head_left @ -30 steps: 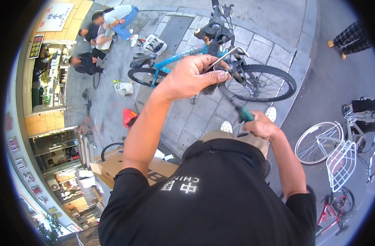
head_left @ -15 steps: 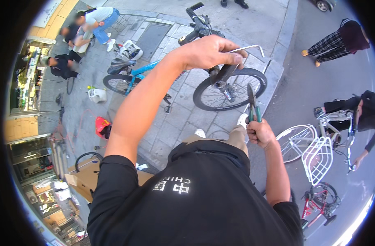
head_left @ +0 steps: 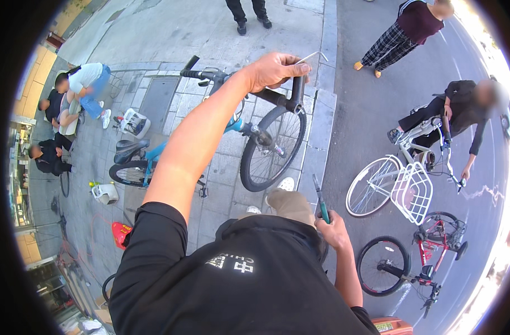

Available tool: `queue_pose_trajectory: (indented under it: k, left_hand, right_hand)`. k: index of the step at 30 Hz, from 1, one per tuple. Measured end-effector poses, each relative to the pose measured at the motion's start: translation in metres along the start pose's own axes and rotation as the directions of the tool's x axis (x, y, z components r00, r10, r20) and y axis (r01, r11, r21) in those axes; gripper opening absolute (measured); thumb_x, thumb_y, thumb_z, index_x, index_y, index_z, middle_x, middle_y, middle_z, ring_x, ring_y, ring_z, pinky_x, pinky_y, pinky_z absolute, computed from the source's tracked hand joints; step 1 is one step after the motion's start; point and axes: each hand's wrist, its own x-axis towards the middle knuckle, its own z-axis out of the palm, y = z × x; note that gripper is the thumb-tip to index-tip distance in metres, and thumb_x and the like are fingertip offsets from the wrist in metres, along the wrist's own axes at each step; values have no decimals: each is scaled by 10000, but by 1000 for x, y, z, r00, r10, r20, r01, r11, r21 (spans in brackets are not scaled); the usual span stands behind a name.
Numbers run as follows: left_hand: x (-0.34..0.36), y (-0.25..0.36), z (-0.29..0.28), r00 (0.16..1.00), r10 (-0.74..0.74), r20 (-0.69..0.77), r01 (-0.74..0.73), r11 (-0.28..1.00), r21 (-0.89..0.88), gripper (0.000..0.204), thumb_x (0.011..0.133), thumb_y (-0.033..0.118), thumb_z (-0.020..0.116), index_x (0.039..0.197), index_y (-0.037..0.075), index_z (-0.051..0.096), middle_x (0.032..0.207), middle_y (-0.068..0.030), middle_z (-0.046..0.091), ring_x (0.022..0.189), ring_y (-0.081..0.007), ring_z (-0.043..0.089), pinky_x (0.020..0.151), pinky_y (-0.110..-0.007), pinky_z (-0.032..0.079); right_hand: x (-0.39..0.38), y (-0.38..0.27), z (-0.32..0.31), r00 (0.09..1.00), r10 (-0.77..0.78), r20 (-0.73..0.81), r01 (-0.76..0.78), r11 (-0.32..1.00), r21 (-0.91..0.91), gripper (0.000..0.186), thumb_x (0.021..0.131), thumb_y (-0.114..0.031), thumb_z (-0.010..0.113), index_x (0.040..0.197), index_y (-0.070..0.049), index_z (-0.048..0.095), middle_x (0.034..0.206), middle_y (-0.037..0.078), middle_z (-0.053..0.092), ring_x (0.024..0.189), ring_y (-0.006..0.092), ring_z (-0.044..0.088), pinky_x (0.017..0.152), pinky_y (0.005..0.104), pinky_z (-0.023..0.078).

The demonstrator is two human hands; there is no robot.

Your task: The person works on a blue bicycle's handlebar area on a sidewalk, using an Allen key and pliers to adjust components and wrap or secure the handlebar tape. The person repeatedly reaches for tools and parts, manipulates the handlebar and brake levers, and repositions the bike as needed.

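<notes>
My left hand (head_left: 278,72) is raised over the front of a blue bicycle (head_left: 232,126), closed with a bent silver hex key (head_left: 313,57) pinched at the thumb. Just below the fingers, a black tubular handlebar part (head_left: 298,92) stands over the front wheel (head_left: 274,151); whether the palm also grips it is hidden. The handlebar (head_left: 194,73) reaches away to the far left. Lower down at the right, my right hand (head_left: 333,229) is wrapped round green-handled pliers (head_left: 322,206). Their jaws point up and away, apart from the bicycle.
A person holds a white bicycle with a front basket (head_left: 412,192) at the right, beside a red bicycle (head_left: 433,240). Another person (head_left: 408,30) stands on the road. Several people sit far left. White containers (head_left: 104,193) and a red bag (head_left: 121,234) lie on the paving.
The view has swung right, showing more of the road and the red bicycle. The pliers' jaws appear edge-on now. Both hands keep their tools, the hex key still above the handlebar.
</notes>
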Motion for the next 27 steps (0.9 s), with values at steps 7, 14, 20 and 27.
queue_pose_trajectory:
  k: [7, 14, 20, 27]
  left_hand:
    - [9, -5, -4, 982, 20, 189, 43, 944, -327, 443, 1083, 388, 737, 1372, 53, 707, 1197, -106, 788, 573, 2, 409, 435, -188, 267]
    - [24, 10, -31, 937, 12, 350, 89, 958, -272, 535, 1061, 431, 756, 1412, 36, 670, 1198, -88, 778, 596, 10, 447, 451, -169, 283]
    - [54, -17, -49, 828, 67, 557, 198, 894, -402, 499, 1056, 451, 757, 1340, 45, 696, 1198, -65, 765, 549, 3, 368, 436, -193, 278]
    - [55, -18, -50, 677, 48, 734, 428, 786, -446, 450, 1075, 460, 727, 1289, 65, 695, 1199, -26, 755, 530, 0, 352, 424, -189, 256]
  right_hand:
    - [30, -89, -25, 998, -58, 20, 61, 975, -214, 555, 838, -269, 774, 1217, 78, 566, 1003, 267, 748, 935, 374, 770, 869, 458, 591]
    - [25, -144, -11, 983, 46, 180, -30, 995, -92, 516, 831, -243, 831, 1166, 61, 584, 925, 181, 746, 816, 233, 740, 766, 401, 591]
    - [1, -196, 45, 995, 78, 65, -75, 996, -43, 516, 805, -291, 892, 1096, 20, 600, 915, 118, 717, 872, 207, 692, 824, 386, 565]
    - [-26, -289, 124, 996, 54, -68, -17, 886, 463, 329, 960, -76, 829, 983, -66, 500, 829, 55, 627, 642, 143, 663, 551, 313, 534]
